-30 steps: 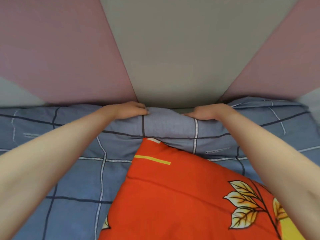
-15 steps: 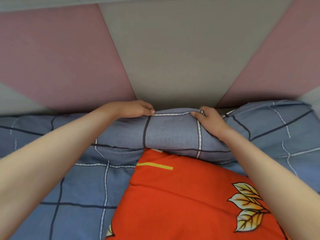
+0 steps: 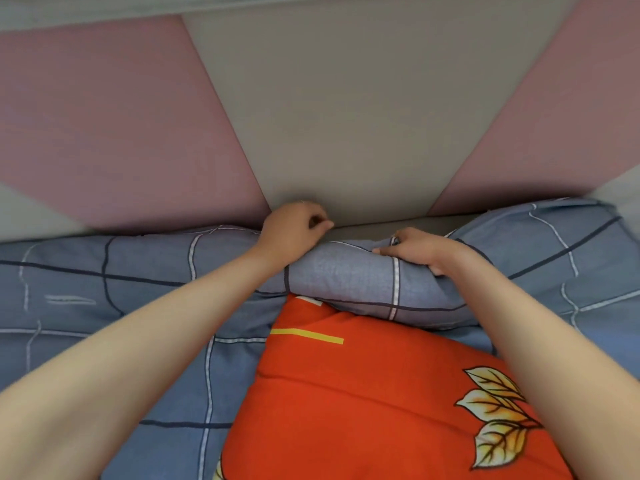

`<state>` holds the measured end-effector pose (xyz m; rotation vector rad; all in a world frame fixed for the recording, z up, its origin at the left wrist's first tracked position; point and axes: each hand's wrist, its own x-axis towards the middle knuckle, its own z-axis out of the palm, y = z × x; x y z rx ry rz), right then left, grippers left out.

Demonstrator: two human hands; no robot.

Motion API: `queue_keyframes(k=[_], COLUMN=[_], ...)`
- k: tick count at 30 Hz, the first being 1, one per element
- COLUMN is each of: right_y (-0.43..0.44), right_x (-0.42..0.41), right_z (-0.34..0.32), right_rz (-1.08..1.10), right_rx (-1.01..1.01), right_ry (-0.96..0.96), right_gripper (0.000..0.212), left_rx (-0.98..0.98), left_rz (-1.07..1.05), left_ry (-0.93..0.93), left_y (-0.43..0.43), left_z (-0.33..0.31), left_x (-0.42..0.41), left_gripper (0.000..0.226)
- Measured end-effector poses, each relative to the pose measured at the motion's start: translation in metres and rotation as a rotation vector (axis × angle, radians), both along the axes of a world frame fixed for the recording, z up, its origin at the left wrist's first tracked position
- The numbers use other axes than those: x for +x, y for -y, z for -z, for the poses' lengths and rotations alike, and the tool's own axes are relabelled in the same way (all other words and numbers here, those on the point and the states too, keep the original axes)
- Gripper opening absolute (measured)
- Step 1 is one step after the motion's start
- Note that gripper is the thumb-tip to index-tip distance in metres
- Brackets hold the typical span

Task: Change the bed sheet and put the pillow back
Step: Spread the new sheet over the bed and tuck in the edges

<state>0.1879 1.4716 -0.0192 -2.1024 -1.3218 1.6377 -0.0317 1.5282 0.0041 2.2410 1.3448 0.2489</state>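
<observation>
Orange pillow (image 3: 381, 393) lies nearest me on the sheet (image 3: 138, 271), its far corner under a bunched fold. My right hand (image 3: 426, 251) grips that fold at the bed's head edge. My left hand (image 3: 294, 230), fingers curled, is against the headboard (image 3: 346, 116); whether it holds cloth, I cannot tell.

You see two grips, left grip (image 3: 294, 230) and right grip (image 3: 419, 249), one sheet (image 3: 138, 306), one pillow (image 3: 381, 393), two pink panels, left pink panel (image 3: 114, 126) and right pink panel (image 3: 554, 126), and one grey panel (image 3: 346, 116).
</observation>
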Motion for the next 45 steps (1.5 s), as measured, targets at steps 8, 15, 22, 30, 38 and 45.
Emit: queue_keyframes(k=[8,15,22,30,38,45], right_y=[0.0,-0.014,-0.029,-0.002,0.013,-0.026], right_x=[-0.005,0.052,0.084,0.072,0.073,0.08], right_z=[-0.013,-0.061,-0.071,-0.007,-0.041,-0.033], right_rz=[-0.142,-0.725,-0.673,-0.382,-0.6,-0.78], right_rx=[0.293,-0.006,0.291,0.34,-0.108,-0.377], right_ry=[0.101,0.658,0.778,0.983,0.27,0.591], right_gripper=[0.014,0.017,0.004,0.026,0.097,0.093], left_rx=[-0.055,-0.074,-0.025,-0.02,-0.08,-0.185], left_rz=[0.253,0.254,0.269,0.244,0.291,0.231], left_ry=[-0.494,-0.468,-0.444,-0.438,-0.512,-0.554], left_y=[0.056,0.075,0.083,0.087,0.071,0.029], left_z=[-0.012,-0.01,-0.011,-0.007,-0.007,0.0], left_x=[0.068,0.062,0.058,0.057,0.06,0.067], left_gripper=[0.082,0.085,0.077,0.077,0.085,0.093])
